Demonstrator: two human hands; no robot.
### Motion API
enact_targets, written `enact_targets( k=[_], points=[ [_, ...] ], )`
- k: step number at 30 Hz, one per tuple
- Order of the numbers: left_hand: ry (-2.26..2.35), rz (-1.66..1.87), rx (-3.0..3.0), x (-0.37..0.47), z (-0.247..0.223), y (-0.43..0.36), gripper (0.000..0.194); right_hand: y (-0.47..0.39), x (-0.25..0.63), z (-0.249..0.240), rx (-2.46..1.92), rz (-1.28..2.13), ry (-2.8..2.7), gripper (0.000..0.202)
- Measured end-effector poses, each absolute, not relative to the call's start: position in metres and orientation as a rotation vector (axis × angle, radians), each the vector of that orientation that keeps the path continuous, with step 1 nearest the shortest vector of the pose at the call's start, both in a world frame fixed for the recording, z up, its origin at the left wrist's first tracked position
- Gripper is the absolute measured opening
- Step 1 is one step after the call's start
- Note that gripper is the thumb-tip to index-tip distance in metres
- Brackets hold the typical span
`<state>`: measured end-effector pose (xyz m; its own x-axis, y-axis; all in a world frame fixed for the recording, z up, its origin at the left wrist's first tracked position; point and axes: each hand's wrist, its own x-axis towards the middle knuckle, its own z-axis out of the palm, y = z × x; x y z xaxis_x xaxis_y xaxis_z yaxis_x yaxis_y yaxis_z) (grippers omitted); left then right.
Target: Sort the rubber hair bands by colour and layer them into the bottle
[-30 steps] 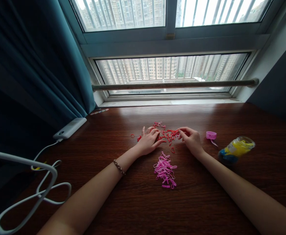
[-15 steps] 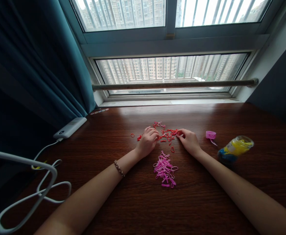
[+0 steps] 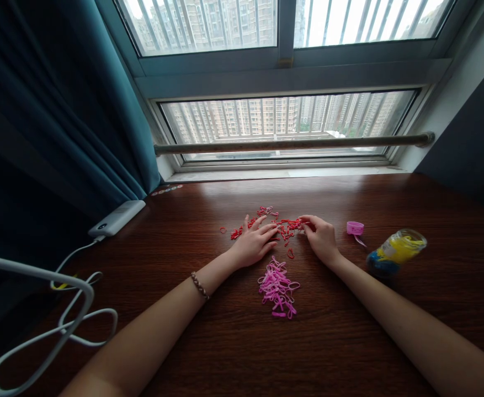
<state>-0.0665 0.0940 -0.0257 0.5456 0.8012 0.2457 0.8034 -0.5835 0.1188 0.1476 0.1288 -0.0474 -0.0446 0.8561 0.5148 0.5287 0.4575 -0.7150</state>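
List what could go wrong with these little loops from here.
The pink loops lie close to the red loops, so a sweep of the left hand might mix the colours.

The jar is beside the right forearm; an outward swing could bump it.

The lone red loop might get swept into the pink ones.

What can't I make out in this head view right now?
- Head view: any red bands beneath the left hand, hidden by it.
- Head view: whether the right hand grips a band; too small.
- Head view: count of pink bands; they overlap.
- Head view: rest of the white cable, cut off by the left edge.
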Motion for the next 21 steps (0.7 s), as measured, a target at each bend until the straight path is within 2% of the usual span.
enact_targets(
  k=[7, 14, 21],
  points=[
    [-1.391, -0.51, -2.705, -0.068, -0.029, 0.095, 0.037, 0.127, 0.147, -0.044, -1.173, 0.469, -1.667, 0.021],
    [-1.307, -0.989, -2.606, -0.076, -0.037, 0.104, 0.012, 0.126, 0.147, -0.043, -1.172, 0.747, -1.514, 0.021],
    [-1.325, -1.253, -2.494, -0.079, -0.038, 0.106, 0.008, 0.124, 0.143, -0.034, -1.155, 1.014, -1.394, 0.018]
  ],
)
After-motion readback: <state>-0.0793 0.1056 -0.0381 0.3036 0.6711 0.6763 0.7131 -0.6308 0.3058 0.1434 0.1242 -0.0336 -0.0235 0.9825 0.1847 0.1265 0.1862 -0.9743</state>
